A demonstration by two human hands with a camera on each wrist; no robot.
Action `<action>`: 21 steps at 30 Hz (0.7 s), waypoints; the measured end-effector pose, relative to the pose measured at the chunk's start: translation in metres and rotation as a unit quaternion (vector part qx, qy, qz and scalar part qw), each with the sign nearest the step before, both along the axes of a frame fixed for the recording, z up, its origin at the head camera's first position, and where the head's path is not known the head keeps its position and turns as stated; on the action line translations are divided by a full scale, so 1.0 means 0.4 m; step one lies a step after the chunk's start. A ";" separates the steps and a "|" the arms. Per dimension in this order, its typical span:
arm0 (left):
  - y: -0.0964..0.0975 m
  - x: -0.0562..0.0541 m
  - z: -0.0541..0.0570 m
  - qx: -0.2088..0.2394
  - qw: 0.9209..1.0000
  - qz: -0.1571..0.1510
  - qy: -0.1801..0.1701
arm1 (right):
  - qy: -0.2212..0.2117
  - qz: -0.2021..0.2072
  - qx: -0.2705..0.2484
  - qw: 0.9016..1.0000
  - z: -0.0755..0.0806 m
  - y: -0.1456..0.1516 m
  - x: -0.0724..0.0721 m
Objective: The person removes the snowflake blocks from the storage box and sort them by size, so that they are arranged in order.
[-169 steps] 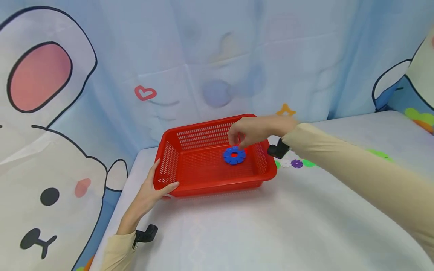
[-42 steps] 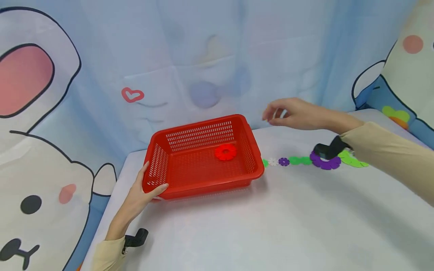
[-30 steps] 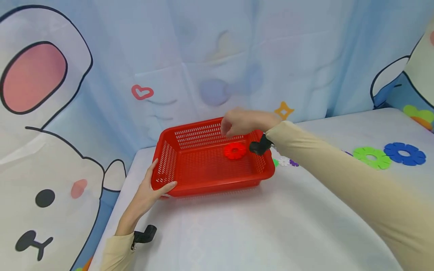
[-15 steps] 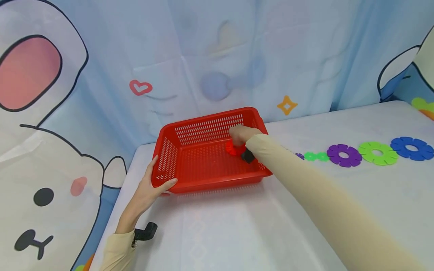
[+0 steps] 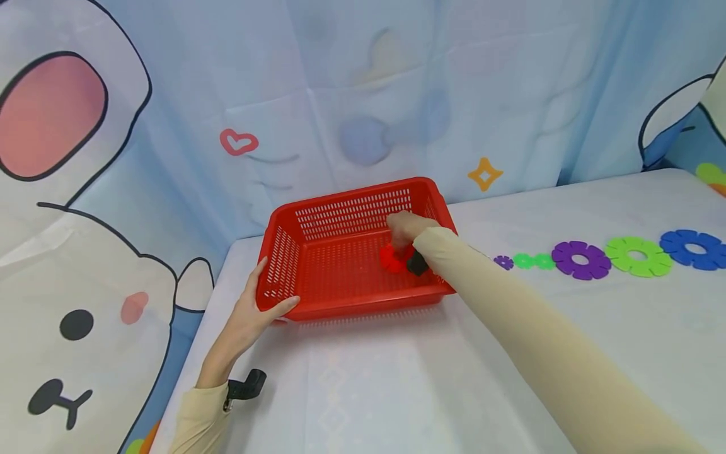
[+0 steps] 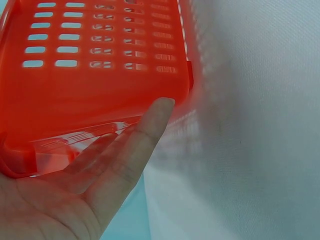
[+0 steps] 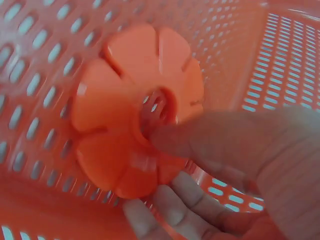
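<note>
A red perforated plastic basket stands on the white-covered table. My left hand grips its near left corner; in the left wrist view the thumb lies over the rim and the other fingers are partly hidden. My right hand reaches down into the right part of the basket. There it pinches a red flower-shaped disc with notched petals and a round hole. In the right wrist view the thumb is at the hole, and the fingertips are at the lower edge. The right forearm hides part of the basket's right side.
Right of the basket a row of flower discs lies on the table: small purple, small green ones, larger purple, lime green and blue. A printed curtain hangs behind the table.
The blue disc, earlier in the basket, now lies at the row's right end. My right hand has come back from the row and down onto the red disc. The left hand stays at the corner.
</note>
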State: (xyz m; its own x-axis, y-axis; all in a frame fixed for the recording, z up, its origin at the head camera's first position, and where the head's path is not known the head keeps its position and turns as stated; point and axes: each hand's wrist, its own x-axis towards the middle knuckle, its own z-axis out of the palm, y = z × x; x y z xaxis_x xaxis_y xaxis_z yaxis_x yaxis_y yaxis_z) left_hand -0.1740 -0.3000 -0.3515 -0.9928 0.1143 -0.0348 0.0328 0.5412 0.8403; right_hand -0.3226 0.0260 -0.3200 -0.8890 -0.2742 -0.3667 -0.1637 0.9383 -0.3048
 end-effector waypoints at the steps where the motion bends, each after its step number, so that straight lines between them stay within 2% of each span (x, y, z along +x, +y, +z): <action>1: 0.002 -0.001 0.001 0.000 1.000 -0.002 0.000 | -0.007 -0.006 0.001 1.000 0.002 0.002 -0.001; 5: 0.005 -0.001 0.002 -0.006 1.000 -0.003 0.003 | -0.019 0.010 -0.013 1.000 0.015 0.009 0.000; 11: -0.004 -0.001 -0.004 -0.009 1.000 0.002 0.006 | -0.002 0.052 -0.103 0.993 0.057 0.009 0.042; 14: -0.017 -0.002 -0.009 -0.010 1.000 0.005 0.009 | 0.021 0.085 -0.143 0.986 0.081 0.012 0.070; 18: -0.032 -0.003 -0.015 -0.011 1.000 0.007 0.011 | 0.076 0.123 -0.189 0.971 0.121 0.049 0.111; 21: -0.040 -0.006 -0.017 -0.012 1.000 0.008 0.010 | 0.106 0.125 -0.227 0.960 0.160 0.110 0.146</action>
